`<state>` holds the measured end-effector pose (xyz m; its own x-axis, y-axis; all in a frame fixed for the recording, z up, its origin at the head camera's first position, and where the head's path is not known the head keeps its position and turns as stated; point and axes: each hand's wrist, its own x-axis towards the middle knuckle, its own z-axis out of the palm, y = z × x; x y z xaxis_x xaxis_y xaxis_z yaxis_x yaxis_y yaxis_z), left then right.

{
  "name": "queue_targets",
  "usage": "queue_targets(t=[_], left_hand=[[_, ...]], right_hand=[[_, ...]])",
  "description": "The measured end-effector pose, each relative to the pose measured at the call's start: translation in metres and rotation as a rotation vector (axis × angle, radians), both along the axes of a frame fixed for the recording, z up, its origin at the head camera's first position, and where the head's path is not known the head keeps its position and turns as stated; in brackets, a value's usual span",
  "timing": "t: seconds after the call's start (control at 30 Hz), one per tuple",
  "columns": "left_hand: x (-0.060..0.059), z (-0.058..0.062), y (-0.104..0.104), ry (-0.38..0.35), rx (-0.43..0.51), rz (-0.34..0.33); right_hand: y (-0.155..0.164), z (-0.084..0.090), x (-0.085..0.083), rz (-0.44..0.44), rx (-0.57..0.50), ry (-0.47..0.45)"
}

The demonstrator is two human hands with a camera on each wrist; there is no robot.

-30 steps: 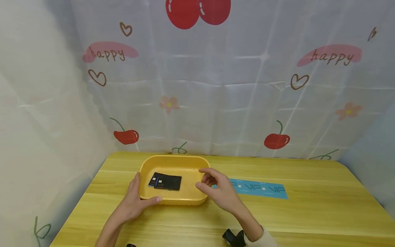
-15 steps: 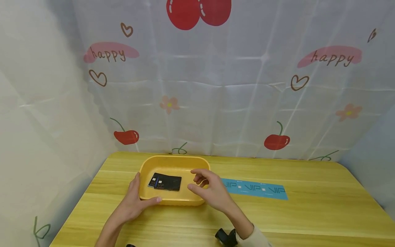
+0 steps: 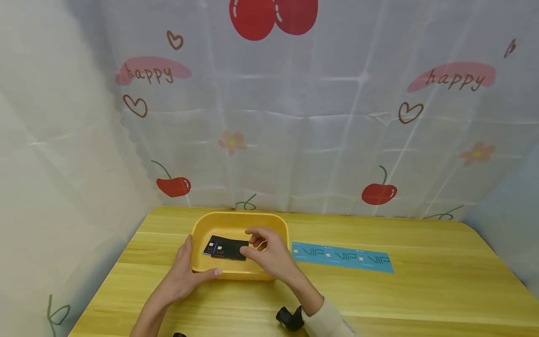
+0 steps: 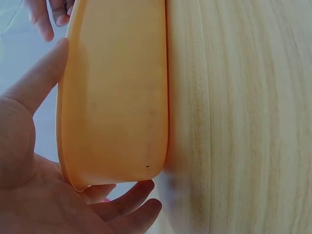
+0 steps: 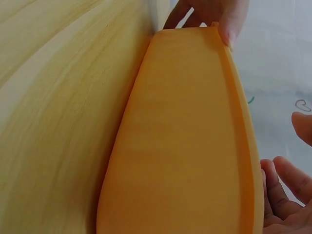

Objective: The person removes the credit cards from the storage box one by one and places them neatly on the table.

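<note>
A shallow yellow tray (image 3: 236,220) sits on the wooden table (image 3: 421,290) near its far left corner, long axis running parallel to the table's far edge. It is an oblong of smooth, matte plastic with rounded corners and a thin raised rim; in the wrist views its outer wall bulges gently and carries a few faint scuffs. Inside, toward the left end, lie dark cards (image 3: 225,248), flat, glossy, rectangular, overlapping in a loose stack whose long sides run roughly along the tray's length; pale "VIP" lettering shows on them.

The left hand (image 3: 181,276) holds the tray's near left corner: the thumb lies along the left rim, while the fingers curl round the front wall and underneath, as the left wrist view shows. Its forearm comes up from the table's near edge.

The right hand (image 3: 269,252) reaches over the front wall into the tray, palm down, wrist bent, fingers loosely curved with the tips at the right end of the cards. Whether the fingertips pinch a card or only touch it cannot be told.

On the table just right of the tray lies a row of flat blue cards (image 3: 343,256) printed "VIP", set end to end along the table's length. The tabletop is pale wood with straight grain.
</note>
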<state>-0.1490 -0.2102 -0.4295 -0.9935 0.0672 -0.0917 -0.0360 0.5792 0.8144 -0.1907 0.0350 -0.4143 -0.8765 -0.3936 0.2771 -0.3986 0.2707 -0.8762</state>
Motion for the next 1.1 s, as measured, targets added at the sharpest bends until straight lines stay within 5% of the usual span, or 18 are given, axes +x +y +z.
queue_targets(t=[0.23,0.87,1.1], left_hand=[[0.001,0.0,0.001,-0.011,0.022,0.0],[0.0,0.002,0.002,-0.008,0.002,-0.017],[0.001,0.001,0.001,-0.024,-0.003,-0.012]], right_hand=[[-0.011,-0.004,-0.004,0.011,0.028,0.044],[-0.044,-0.005,-0.019,0.023,0.14,-0.01],[-0.062,-0.007,-0.028,0.018,0.258,0.009]])
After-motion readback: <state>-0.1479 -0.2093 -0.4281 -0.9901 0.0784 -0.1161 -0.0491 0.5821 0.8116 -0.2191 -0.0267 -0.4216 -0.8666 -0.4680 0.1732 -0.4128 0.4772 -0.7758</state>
